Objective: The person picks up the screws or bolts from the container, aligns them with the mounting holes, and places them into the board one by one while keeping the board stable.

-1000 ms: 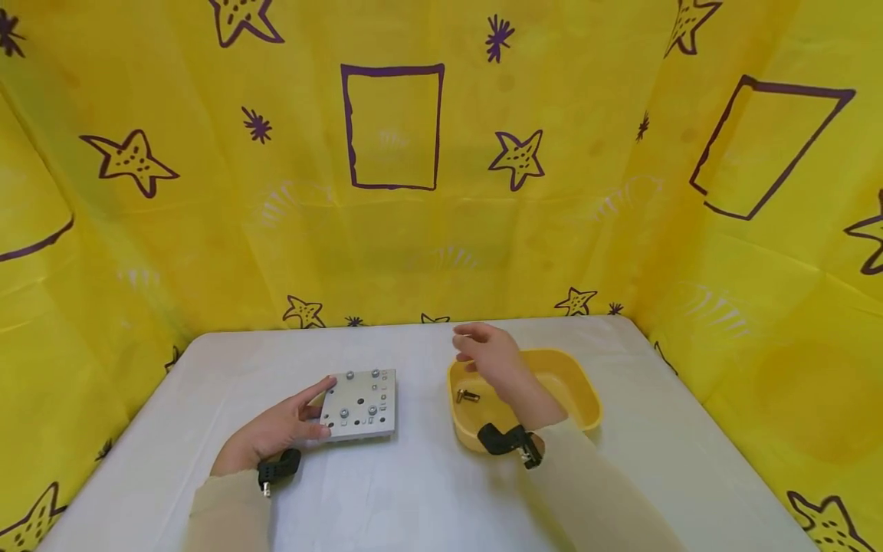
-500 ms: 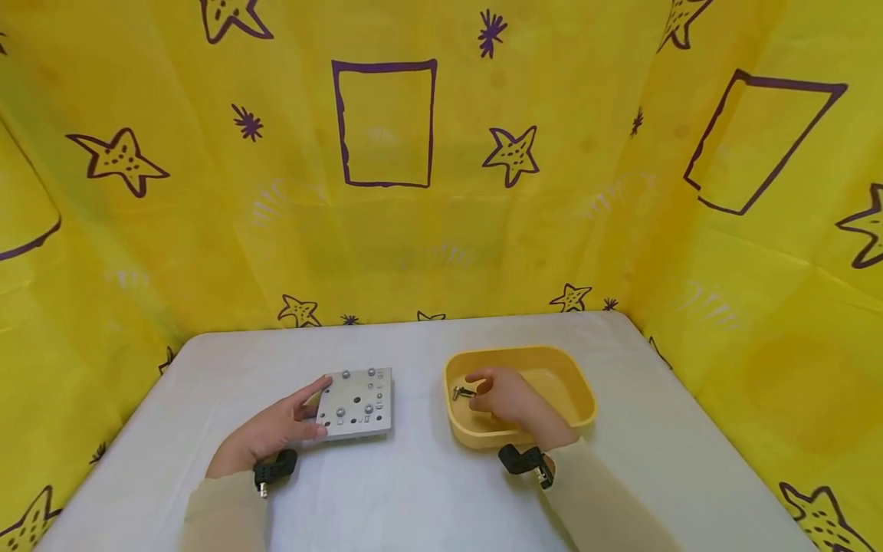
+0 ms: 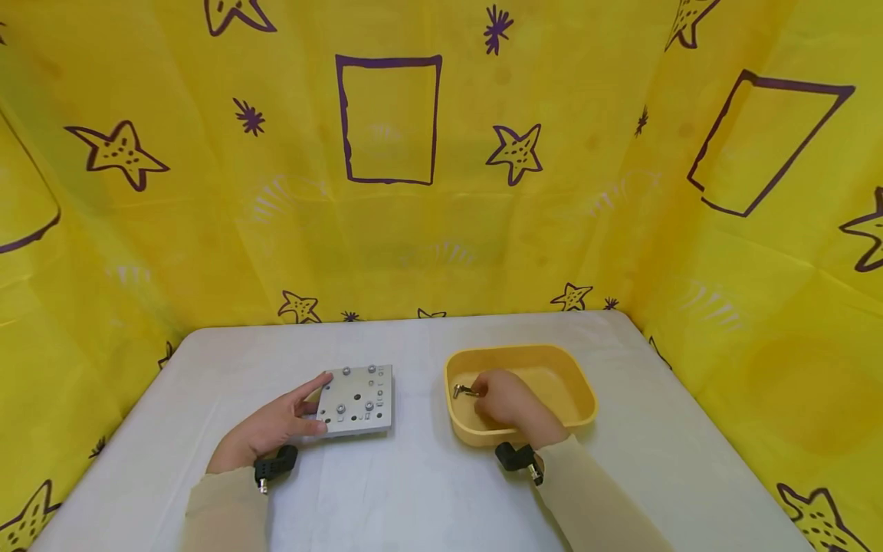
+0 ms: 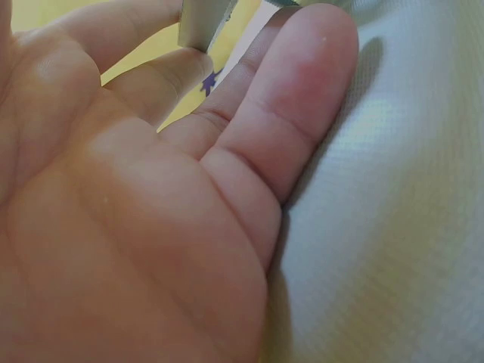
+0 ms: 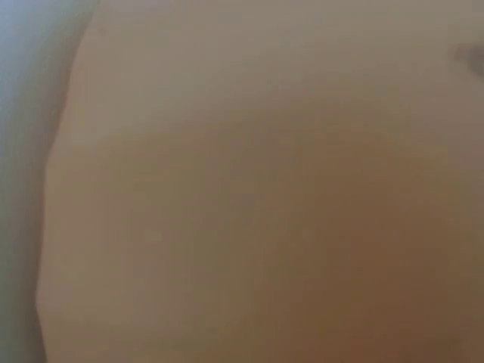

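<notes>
Plate (image 3: 357, 399): left of the tray (image 3: 476, 438); left grip (image 3: 269, 431) clasps its edge, likely to steady it, leaving most holes clear.
Screws (image 3: 457, 391): in the tray, at the fingertips of the right grip (image 3: 508, 400); pinched or merely touched, I cannot tell.
Left-wrist view: the palm, which the head view hides.
Right-wrist view: only blurred skin.

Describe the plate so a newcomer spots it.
On the white table, find the yellow tray. Left of it, the left hand grips the plate. Unlike the deep tray, it's flat, silver, squarish and dotted with holes and bolt heads.
</notes>
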`<state>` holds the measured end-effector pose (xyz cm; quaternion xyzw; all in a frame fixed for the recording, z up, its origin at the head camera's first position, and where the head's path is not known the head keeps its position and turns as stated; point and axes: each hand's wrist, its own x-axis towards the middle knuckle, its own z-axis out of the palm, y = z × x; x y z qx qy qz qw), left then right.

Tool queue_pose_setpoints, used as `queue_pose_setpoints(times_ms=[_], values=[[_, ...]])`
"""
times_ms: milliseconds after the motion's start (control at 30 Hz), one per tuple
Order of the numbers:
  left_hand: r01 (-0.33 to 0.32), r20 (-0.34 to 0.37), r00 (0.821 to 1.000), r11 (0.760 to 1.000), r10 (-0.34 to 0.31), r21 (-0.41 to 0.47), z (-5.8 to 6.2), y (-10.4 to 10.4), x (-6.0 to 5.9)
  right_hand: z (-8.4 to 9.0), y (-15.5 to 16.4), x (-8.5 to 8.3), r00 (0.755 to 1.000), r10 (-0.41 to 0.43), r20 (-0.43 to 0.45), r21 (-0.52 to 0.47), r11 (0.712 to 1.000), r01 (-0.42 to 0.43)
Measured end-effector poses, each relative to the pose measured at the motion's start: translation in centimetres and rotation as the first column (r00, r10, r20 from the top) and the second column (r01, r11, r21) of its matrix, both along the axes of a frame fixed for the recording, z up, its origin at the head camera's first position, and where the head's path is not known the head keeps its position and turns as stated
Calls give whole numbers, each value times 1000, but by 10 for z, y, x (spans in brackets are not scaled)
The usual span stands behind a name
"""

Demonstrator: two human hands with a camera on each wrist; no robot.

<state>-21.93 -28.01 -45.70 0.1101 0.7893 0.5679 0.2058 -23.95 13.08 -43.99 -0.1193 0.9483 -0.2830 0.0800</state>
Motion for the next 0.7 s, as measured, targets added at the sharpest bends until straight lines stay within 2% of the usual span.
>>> queue_pose_setpoints(times_ms=[167, 367, 533, 700], values=[[13, 3, 1000, 1000, -13, 16, -1, 0, 0, 0, 2, 0, 999, -30, -40, 55, 998, 32], [12, 7, 1000, 1000, -12, 26, -6, -2, -1, -3, -1, 1, 994, 28, -107, 79, 997, -19], [14, 6, 1000, 999, -14, 35, -8, -4, -2, 1, -4, 4, 975, 104, -197, 182, 981, -68], [8, 0, 1000, 1000, -8, 14, -5, -3, -3, 6, -7, 5, 964, 140, -226, 253, 964, -81]])
